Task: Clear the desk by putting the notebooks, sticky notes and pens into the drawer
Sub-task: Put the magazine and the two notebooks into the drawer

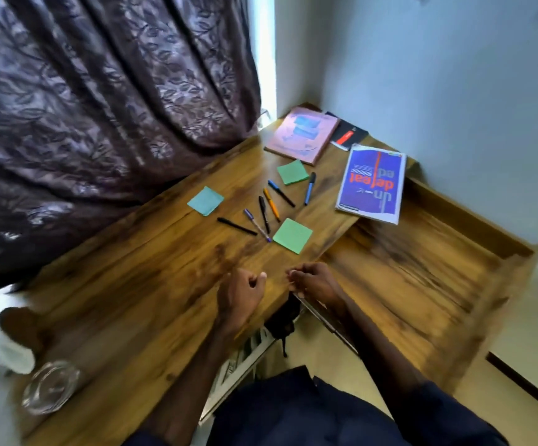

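The left hand [242, 291] hovers over the desk [126, 284] near its front edge, fingers curled into a loose fist around nothing. The right hand [316, 283] is just beside it, fingers curled; blur hides whether it grips anything. The drawer [422, 272] stands open on the right. 6 pens [271, 204] lie fanned among 3 sticky note pads [292, 235]. Behind them lie a pink notebook [303, 135], a black notebook [351, 130] and a blue notebook [372, 183], which overhangs the drawer.
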